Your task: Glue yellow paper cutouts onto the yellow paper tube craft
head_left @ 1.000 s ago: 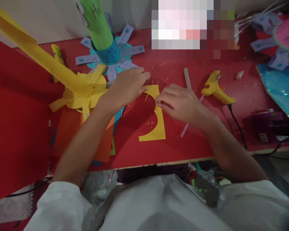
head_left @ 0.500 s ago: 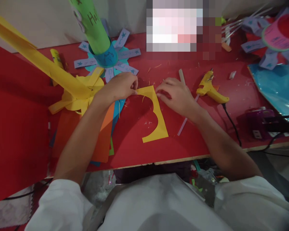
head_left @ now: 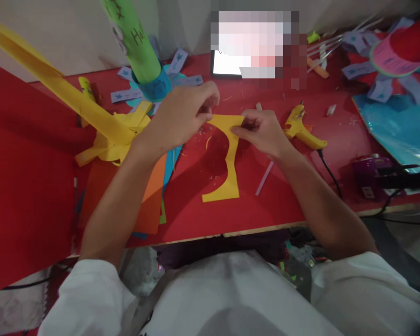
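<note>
A piece of yellow paper (head_left: pixel 233 154) with a curved cutout along its left side is held over the red table (head_left: pixel 196 224). My left hand (head_left: pixel 192 109) pinches its upper left corner between thumb and fingertips. At the upper right corner, my right hand (head_left: pixel 262 130) grips it with the thumb on top. The paper's lower end hangs toward the table's front edge; whether it touches the surface I cannot tell. Under my right hand lies a pale glue stick (head_left: pixel 265 178), partly hidden. A yellow glue gun (head_left: pixel 303 128) rests just right of that hand.
Left of my hands stand a yellow paper flower (head_left: pixel 117 135) and a green paper tube (head_left: pixel 142 51) in a blue base. Orange sheets (head_left: pixel 126 200) lie beneath my left forearm. A purple device (head_left: pixel 371 172), blue plastic packet (head_left: pixel 399 126) and pink paper cup (head_left: pixel 388 56) are at right.
Both hands have raised the top of the yellow paper, and it has turned more upright and bent. My right hand now grips its corner, where earlier its fingers were at the edge.
</note>
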`<move>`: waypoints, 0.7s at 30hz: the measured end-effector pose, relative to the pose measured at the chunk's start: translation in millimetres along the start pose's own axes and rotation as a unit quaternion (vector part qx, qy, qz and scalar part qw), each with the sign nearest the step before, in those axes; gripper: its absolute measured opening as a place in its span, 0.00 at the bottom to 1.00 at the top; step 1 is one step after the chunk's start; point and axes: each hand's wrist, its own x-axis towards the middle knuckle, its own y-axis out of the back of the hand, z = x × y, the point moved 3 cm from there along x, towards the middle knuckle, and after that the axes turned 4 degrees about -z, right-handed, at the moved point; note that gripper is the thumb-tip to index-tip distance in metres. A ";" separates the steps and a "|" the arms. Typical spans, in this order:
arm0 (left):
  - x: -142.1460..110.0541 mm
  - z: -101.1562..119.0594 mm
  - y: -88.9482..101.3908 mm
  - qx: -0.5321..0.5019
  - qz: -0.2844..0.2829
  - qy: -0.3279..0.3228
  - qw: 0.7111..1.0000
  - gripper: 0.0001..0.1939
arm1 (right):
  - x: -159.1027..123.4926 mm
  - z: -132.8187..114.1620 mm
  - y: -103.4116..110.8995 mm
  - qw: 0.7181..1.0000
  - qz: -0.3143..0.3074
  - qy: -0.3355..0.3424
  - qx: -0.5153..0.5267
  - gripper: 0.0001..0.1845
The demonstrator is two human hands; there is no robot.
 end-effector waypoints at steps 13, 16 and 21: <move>11.2 -26.4 -22.3 -0.072 -0.047 0.035 0.996 0.08 | 3.8 11.5 15.1 0.985 0.161 -0.033 0.048 0.28; 13.6 -17.5 -32.5 -0.036 -0.045 0.011 0.998 0.10 | 5.0 13.6 14.2 0.984 0.165 -0.035 0.049 0.31; 11.3 -1.3 -41.5 -0.045 -0.045 0.051 0.997 0.13 | 4.6 9.0 10.5 0.980 0.170 -0.011 0.106 0.29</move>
